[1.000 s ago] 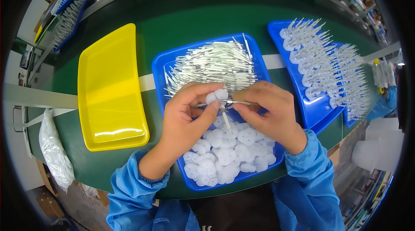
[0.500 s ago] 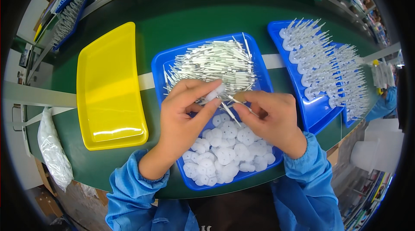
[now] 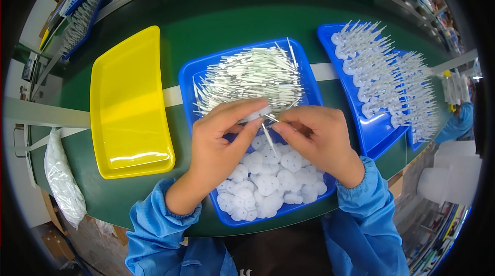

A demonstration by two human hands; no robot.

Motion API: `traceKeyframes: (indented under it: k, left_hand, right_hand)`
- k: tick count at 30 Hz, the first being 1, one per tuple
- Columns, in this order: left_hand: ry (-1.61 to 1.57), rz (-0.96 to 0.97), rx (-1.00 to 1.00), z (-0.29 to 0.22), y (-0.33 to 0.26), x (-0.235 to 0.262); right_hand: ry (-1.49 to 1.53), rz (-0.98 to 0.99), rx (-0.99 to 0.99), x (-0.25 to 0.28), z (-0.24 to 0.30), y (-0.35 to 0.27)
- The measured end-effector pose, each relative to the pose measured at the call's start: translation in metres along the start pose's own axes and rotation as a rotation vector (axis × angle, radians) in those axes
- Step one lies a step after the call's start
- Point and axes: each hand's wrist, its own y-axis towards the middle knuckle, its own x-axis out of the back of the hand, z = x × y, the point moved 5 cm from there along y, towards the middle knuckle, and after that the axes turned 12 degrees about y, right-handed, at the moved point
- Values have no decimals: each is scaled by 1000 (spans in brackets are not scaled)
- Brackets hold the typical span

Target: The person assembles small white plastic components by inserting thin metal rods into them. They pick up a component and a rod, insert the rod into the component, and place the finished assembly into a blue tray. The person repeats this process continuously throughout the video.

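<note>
Pinching a white cap [image 3: 256, 116] over the middle blue tray [image 3: 188, 82], the left hand [image 3: 219, 144] meets the right hand [image 3: 314, 136], whose fingers grip a thin pin [image 3: 266, 136] (very slender). It could slip or bend if pushed crooked.

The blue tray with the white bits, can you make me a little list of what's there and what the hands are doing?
middle tray: blue tray, thin white sticks piled at the far end, round white caps at the near end
left hand: pinches one white cap above the tray
right hand: holds a thin stick beside that cap
left side: yellow tray, nothing in it
right side: another blue tray with rows of joined pieces
surface: green belt
</note>
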Motion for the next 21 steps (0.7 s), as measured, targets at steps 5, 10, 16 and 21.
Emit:
traceKeyframes:
  k: [5, 10, 16, 21]
  left_hand:
    - [199, -16, -104, -6, -1, 0]
    - [415, -35, -179, -21, -4, -1]
    - [449, -48, -187, -23, -8, -2]
    - [399, -37, -136, -18, -8, -2]
  right_hand:
    - [43, 26, -123, 0, -4, -1]
    - [-258, -10, 173, -4, 9, 0]
    - [-353, -37, 275, -8, 17, -3]
    - [-159, -3, 208, -6, 4, 4]
